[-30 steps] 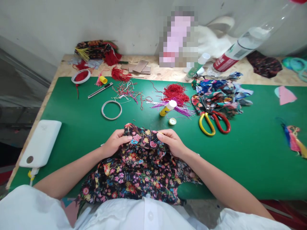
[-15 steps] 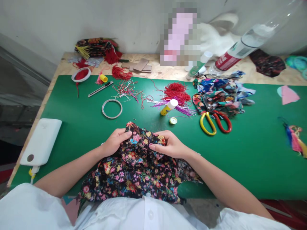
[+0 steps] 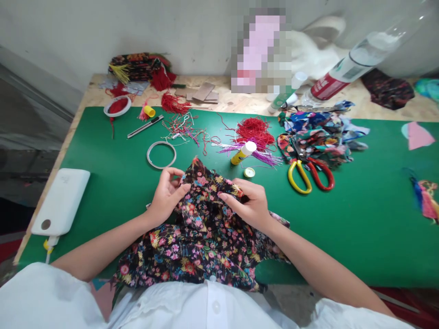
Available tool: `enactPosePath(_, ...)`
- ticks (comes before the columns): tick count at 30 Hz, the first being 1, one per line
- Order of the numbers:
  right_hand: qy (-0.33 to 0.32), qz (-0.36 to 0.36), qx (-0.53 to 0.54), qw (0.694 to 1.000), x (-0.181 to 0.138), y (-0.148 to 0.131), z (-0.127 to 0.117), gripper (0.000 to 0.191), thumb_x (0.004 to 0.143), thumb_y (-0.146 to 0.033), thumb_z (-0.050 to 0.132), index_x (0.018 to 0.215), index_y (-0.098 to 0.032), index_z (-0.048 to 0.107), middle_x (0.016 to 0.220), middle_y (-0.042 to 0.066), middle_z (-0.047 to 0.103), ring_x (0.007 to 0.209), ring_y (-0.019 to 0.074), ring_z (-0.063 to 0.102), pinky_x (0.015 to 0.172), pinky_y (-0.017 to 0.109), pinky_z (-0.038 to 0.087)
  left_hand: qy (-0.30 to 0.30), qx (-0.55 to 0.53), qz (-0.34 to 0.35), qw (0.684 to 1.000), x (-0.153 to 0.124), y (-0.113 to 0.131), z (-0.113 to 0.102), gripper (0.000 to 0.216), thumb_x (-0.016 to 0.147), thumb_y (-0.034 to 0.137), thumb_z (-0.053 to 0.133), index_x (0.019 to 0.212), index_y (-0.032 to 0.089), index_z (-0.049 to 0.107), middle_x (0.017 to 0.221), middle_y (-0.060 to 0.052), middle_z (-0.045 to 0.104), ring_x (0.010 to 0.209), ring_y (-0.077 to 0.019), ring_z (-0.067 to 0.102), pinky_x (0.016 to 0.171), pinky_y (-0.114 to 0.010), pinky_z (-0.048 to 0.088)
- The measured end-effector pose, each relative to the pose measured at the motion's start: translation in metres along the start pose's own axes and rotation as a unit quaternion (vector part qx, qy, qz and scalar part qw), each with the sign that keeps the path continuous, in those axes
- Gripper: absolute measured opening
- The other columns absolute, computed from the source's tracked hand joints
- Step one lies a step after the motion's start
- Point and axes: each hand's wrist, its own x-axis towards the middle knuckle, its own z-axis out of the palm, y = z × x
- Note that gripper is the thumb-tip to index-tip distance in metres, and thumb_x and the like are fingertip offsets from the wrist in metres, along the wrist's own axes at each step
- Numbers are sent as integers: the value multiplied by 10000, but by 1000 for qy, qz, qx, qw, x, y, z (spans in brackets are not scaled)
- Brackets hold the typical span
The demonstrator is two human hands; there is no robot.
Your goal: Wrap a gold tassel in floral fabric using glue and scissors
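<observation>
A black floral cloth (image 3: 195, 246) lies bunched at the near edge of the green mat, its upper part lifted between my two hands. My left hand (image 3: 168, 194) pinches its left side, thumb on top. On the right, my right hand (image 3: 248, 203) grips the same raised part, thumb laid over the fabric and fingers behind. Just beyond the cloth stand a yellow glue stick (image 3: 243, 153) with a white top and a small round cap (image 3: 249, 172). A roll of tape (image 3: 161, 155) lies beyond my left hand.
Scissors (image 3: 305, 176) with yellow and red handles rest against a pile of fabric scraps (image 3: 318, 132). A utility knife (image 3: 146, 126), red threads (image 3: 254, 132) and a white power bank (image 3: 61, 201) lie on the green mat (image 3: 360, 214). A plastic bottle (image 3: 338, 77) stands behind.
The held part of the cloth has been raised and spread, its top corner now pointing up. Both hands have shifted their grip slightly along it.
</observation>
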Motion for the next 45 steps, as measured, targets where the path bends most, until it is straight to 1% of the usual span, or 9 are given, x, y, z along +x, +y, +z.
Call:
enactPosePath(3,70,-94,-91,989,-2,-2,-1,247,867,-201,719,691,-189,546,670,17,602,583,108,510,551,243,415,80,160,164,970,-7,9,-1,268,750,360,799,854,212,600,921,-36,605,919,-184,568,904,-329,448)
enactPosePath(5,91,-160,-136,973,-4,-4,-2,113,860,-163,716,802,-194,624,717,34,655,611,123,550,582,258,462,-2,194,191,962,-16,17,-1,179,786,318,763,719,216,633,751,-23,634,823,-188,594,908,-358,446)
enactPosePath(7,81,-240,-185,950,-7,-7,-3,55,875,-154,687,900,-200,670,728,37,677,637,139,566,599,284,476,-133,137,91,977,-26,23,1,143,859,342,692,812,209,714,753,-41,705,736,-174,630,799,-331,492)
enactPosePath(10,36,-353,-263,897,-9,-13,-3,102,889,-151,651,942,-216,707,760,31,701,686,154,582,624,317,484,-210,-44,-122,969,-37,25,8,386,822,548,707,904,172,742,835,-77,766,777,-204,701,783,-341,558)
enactPosePath(16,23,-424,-336,841,-6,-18,5,125,875,-160,676,825,-262,728,857,-14,734,723,135,604,681,309,522,-93,-216,-300,924,-27,24,16,455,657,545,856,716,127,685,736,-62,759,749,-208,731,849,-411,611)
enactPosePath(24,-48,-421,-277,862,-8,-16,12,71,906,-193,657,866,-232,700,872,-8,714,775,134,600,734,307,515,-41,-193,-285,938,-14,25,12,559,532,571,908,649,130,586,638,-24,717,645,-194,727,746,-436,661)
enactPosePath(30,-123,-390,-187,893,-11,-19,13,151,962,-156,566,829,-178,635,687,-7,660,626,121,528,574,297,406,-13,-155,-245,957,-11,25,10,628,485,632,896,643,150,526,564,29,649,565,-172,695,645,-428,680)
enactPosePath(39,-5,-257,-105,961,-11,-13,11,179,844,-113,755,829,-190,594,728,10,705,654,125,555,604,265,471,31,-217,-227,949,-9,27,11,538,513,512,932,594,138,554,553,41,641,544,-93,644,609,-270,647)
enactPosePath(45,-10,-221,-110,969,-7,-10,11,201,842,-137,770,820,-200,580,730,-1,717,661,130,576,617,284,451,15,-305,-243,921,-10,28,12,364,578,311,928,787,137,686,728,-3,751,669,-132,718,741,-299,647)
